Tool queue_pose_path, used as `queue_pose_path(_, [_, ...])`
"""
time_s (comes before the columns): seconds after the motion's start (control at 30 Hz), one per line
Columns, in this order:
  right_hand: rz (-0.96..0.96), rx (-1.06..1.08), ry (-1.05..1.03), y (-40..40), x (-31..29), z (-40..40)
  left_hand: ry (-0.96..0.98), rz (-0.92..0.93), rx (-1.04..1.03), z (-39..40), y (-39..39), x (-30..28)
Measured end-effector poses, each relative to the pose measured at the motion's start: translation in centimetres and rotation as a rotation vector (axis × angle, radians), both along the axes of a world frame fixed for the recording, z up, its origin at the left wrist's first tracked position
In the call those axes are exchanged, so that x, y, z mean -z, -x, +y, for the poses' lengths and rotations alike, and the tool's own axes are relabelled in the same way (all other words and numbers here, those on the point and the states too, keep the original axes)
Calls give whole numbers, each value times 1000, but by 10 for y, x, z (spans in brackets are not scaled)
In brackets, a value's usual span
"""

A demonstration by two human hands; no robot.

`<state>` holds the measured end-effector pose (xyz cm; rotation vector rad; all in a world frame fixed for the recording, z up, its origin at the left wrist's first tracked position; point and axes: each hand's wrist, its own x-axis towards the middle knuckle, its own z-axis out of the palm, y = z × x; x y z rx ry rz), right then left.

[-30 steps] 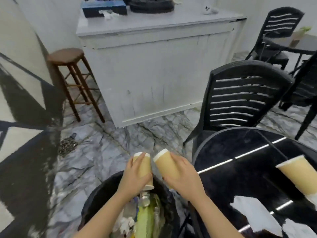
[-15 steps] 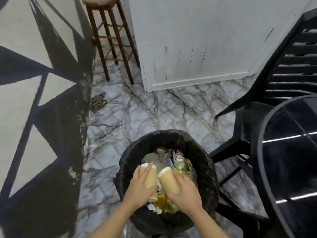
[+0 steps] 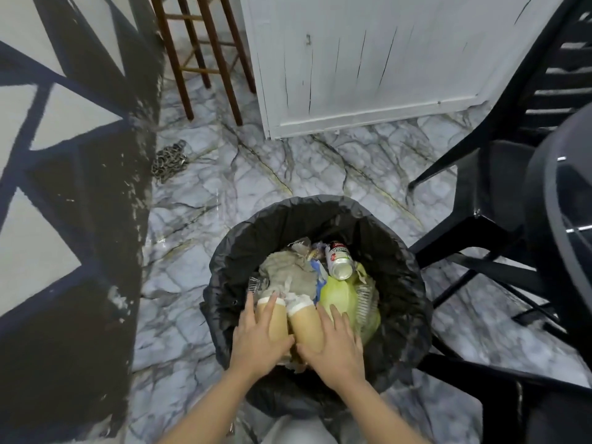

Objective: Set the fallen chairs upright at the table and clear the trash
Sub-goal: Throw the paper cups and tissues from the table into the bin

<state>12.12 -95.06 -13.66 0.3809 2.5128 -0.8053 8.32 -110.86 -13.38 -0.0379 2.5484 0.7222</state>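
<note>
A bin with a black liner (image 3: pixel 397 257) stands on the marble floor below me, full of paper, a can (image 3: pixel 338 260) and a green bag. My left hand (image 3: pixel 256 341) holds a tan paper cup (image 3: pixel 276 318) inside the bin's mouth. Beside it, my right hand (image 3: pixel 333 346) holds a second tan paper cup (image 3: pixel 306 325). Both cups lie tilted with white rims pointing away from me, low over the trash. A black slatted chair (image 3: pixel 499 174) stands upright at the right, next to the round black table (image 3: pixel 563 200).
A white counter's panel (image 3: pixel 368 59) rises ahead. A wooden stool (image 3: pixel 205 52) stands to its left. A heap of chain (image 3: pixel 168 160) lies on the floor by the black-and-white patterned wall (image 3: pixel 64 155). Chair legs (image 3: pixel 480 274) reach close to the bin's right side.
My view tipped down from the counter to the bin. Both hands lowered the two cups from above the rim into the bin's mouth.
</note>
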Motion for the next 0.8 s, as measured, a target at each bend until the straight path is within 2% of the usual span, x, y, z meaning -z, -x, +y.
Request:
queue_pose_path(0.17, [23,-12,-16,-7,-33,6,-10,36,-33,-7,-5,-28])
queue_pose_path(0.3, [79,-1,18,-11,-101,19,-24,31,-3,-4,-3,-81])
queue_pose_path(0.47, [199,7,21,-15,-197,47,-220,11,94,16,3,-158])
queue_pose_path(0.57, [297,37,-22,-27,-243,70,-262,81,209,36,1,-195])
queue_pose_path(0.8, [507,346,-110,-74,-286,137,-359,127,444,107,1,-236])
